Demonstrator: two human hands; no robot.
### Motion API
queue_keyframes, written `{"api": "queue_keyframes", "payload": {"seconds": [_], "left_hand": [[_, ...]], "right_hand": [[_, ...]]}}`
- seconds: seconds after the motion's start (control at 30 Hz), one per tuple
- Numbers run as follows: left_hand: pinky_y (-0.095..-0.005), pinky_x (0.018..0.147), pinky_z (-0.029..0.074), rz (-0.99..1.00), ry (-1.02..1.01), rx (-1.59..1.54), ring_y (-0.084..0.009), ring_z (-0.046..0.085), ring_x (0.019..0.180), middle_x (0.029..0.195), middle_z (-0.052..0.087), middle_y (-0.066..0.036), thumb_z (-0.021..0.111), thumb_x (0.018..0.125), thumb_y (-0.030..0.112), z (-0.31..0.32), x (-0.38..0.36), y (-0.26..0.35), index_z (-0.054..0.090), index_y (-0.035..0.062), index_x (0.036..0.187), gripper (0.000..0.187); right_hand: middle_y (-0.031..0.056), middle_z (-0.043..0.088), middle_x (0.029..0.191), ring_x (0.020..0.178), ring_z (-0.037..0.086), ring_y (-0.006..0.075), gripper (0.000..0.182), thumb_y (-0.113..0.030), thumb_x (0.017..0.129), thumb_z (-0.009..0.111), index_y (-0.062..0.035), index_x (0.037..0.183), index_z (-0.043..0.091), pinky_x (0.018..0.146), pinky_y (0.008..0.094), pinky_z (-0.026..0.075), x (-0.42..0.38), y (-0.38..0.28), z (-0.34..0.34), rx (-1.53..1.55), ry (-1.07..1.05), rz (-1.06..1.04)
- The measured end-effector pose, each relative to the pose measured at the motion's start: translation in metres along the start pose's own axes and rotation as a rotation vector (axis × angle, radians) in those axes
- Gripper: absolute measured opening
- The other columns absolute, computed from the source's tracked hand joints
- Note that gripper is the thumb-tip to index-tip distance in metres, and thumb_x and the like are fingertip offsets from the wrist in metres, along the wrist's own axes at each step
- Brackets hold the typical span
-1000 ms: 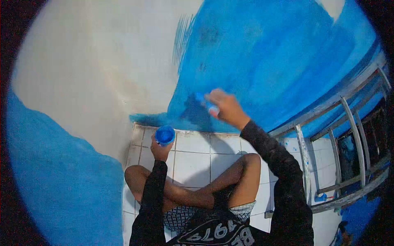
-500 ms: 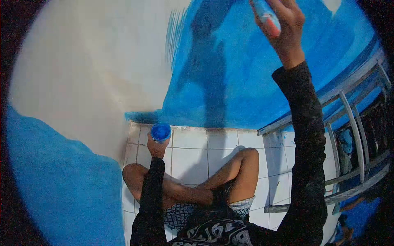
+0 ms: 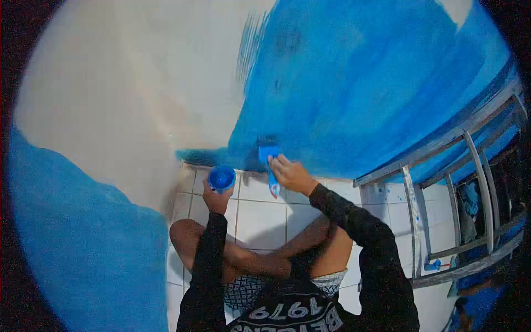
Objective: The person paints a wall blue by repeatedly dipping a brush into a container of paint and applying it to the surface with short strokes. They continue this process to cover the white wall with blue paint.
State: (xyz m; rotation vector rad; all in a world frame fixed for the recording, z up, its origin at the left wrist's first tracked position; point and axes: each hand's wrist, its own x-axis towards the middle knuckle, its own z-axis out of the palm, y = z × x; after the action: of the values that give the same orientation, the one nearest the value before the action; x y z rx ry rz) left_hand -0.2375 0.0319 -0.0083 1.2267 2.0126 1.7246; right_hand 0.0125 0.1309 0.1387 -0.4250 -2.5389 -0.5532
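Note:
My right hand is closed round a flat paintbrush with a blue ferrule and a blue, red-tipped handle. Its dark bristles point up and overlap the lower part of the blue-painted wall, just above the floor line. Low on the left, my left hand grips a small cup of blue paint, its mouth turned up toward me. The cup is right beside the bottom strip of blue paint, above the white tiles.
Bare off-white wall lies left of the blue area, with another blue patch at lower left. A wooden ladder-like frame stands on the right over white floor tiles. Another brush lies near it. My crossed legs rest below the cup.
My right hand has come down from high on the wall, bringing the brush to the wall's bottom edge near the cup. My left hand still holds the cup in about the same place.

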Motion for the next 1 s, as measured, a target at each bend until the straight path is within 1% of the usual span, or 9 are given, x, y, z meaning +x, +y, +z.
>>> {"api": "queue_keyframes", "payload": {"seconds": [0.07, 0.17, 0.3, 0.5, 0.6, 0.73, 0.9, 0.97, 1.0], "left_hand": [[-0.0375, 0.080, 0.053, -0.029, -0.018, 0.003, -0.0277, 0.066, 0.092, 0.105, 0.066, -0.013, 0.089, 0.060, 0.027, -0.001, 0.000, 0.003, 0.052, 0.0045, 0.123, 0.077], [-0.0382, 0.081, 0.054, -0.011, -0.038, -0.103, -0.0271, 0.066, 0.093, 0.105, 0.066, -0.013, 0.089, 0.060, 0.027, 0.002, -0.001, -0.001, 0.052, 0.0038, 0.123, 0.077], [-0.0396, 0.082, 0.054, 0.009, -0.027, -0.128, -0.0276, 0.066, 0.096, 0.107, 0.066, -0.014, 0.089, 0.060, 0.029, 0.002, 0.000, 0.001, 0.052, 0.0029, 0.124, 0.077], [-0.0393, 0.084, 0.054, -0.029, -0.078, 0.053, -0.0298, 0.066, 0.097, 0.109, 0.066, -0.016, 0.088, 0.060, 0.031, 0.001, -0.002, 0.004, 0.051, 0.0041, 0.127, 0.080], [-0.0401, 0.084, 0.054, -0.032, -0.068, -0.080, -0.0304, 0.066, 0.097, 0.109, 0.066, -0.017, 0.088, 0.060, 0.030, 0.004, -0.003, 0.004, 0.051, 0.0053, 0.127, 0.081], [-0.0384, 0.081, 0.055, 0.064, -0.093, 0.028, -0.0274, 0.067, 0.093, 0.107, 0.067, -0.013, 0.089, 0.058, 0.036, 0.003, -0.005, -0.006, 0.050, 0.0082, 0.130, 0.087], [-0.0393, 0.082, 0.053, 0.066, -0.059, -0.088, -0.0278, 0.066, 0.095, 0.106, 0.066, -0.014, 0.089, 0.060, 0.031, 0.003, -0.006, 0.007, 0.053, 0.0040, 0.125, 0.079], [-0.0387, 0.082, 0.053, -0.060, -0.106, 0.097, -0.0270, 0.066, 0.095, 0.107, 0.066, -0.014, 0.089, 0.060, 0.032, -0.003, -0.005, 0.011, 0.053, 0.0041, 0.125, 0.080], [-0.0380, 0.082, 0.053, -0.003, -0.085, -0.003, -0.0265, 0.065, 0.096, 0.108, 0.066, -0.014, 0.088, 0.059, 0.033, -0.001, -0.002, 0.014, 0.052, 0.0042, 0.125, 0.080]], "right_hand": [[0.0108, 0.058, 0.106, 0.090, 0.059, 0.0225, 0.041, -0.010, 0.082, 0.058, 0.0081, 0.119, 0.053, 0.053, 0.0318, 0.055, -0.014, -0.011, 0.021, 0.079, -0.137, -0.001], [0.0097, 0.058, 0.107, 0.092, 0.059, 0.0225, 0.041, -0.011, 0.081, 0.057, 0.0050, 0.119, 0.054, 0.054, 0.0333, 0.055, -0.004, -0.023, 0.014, 0.210, -0.185, 0.126], [0.0083, 0.058, 0.100, 0.096, 0.059, 0.0275, 0.044, -0.010, 0.077, 0.062, -0.0040, 0.120, 0.056, 0.063, 0.0392, 0.055, 0.030, -0.026, -0.023, 0.372, -0.081, 0.186], [0.0131, 0.059, 0.096, 0.091, 0.060, 0.0333, 0.039, -0.012, 0.076, 0.067, -0.0029, 0.113, 0.060, 0.073, 0.0439, 0.051, 0.057, 0.015, 0.011, 0.430, 0.040, 0.197], [0.0163, 0.062, 0.097, 0.092, 0.061, 0.0359, 0.032, -0.009, 0.072, 0.069, -0.0028, 0.103, 0.063, 0.078, 0.0448, 0.052, 0.092, 0.051, -0.044, 0.485, 0.010, 0.371], [0.0182, 0.062, 0.092, 0.088, 0.062, 0.0382, 0.025, -0.009, 0.076, 0.070, -0.0029, 0.099, 0.064, 0.076, 0.0436, 0.052, 0.133, 0.087, -0.130, 0.218, 0.400, 0.118], [0.0102, 0.060, 0.089, 0.081, 0.062, 0.0305, 0.039, -0.008, 0.070, 0.070, -0.0060, 0.108, 0.063, 0.064, 0.0410, 0.054, 0.184, 0.129, -0.241, -0.051, 0.542, 0.064], [0.0171, 0.058, 0.088, 0.072, 0.060, 0.0316, 0.030, -0.018, 0.085, 0.061, 0.0016, 0.109, 0.062, 0.060, 0.0388, 0.048, 0.199, 0.125, -0.276, 0.000, 0.483, 0.093], [0.0171, 0.058, 0.088, 0.072, 0.060, 0.0316, 0.030, -0.018, 0.085, 0.061, 0.0016, 0.109, 0.062, 0.060, 0.0388, 0.048, 0.203, 0.130, -0.280, -0.003, 0.482, 0.094]]}}
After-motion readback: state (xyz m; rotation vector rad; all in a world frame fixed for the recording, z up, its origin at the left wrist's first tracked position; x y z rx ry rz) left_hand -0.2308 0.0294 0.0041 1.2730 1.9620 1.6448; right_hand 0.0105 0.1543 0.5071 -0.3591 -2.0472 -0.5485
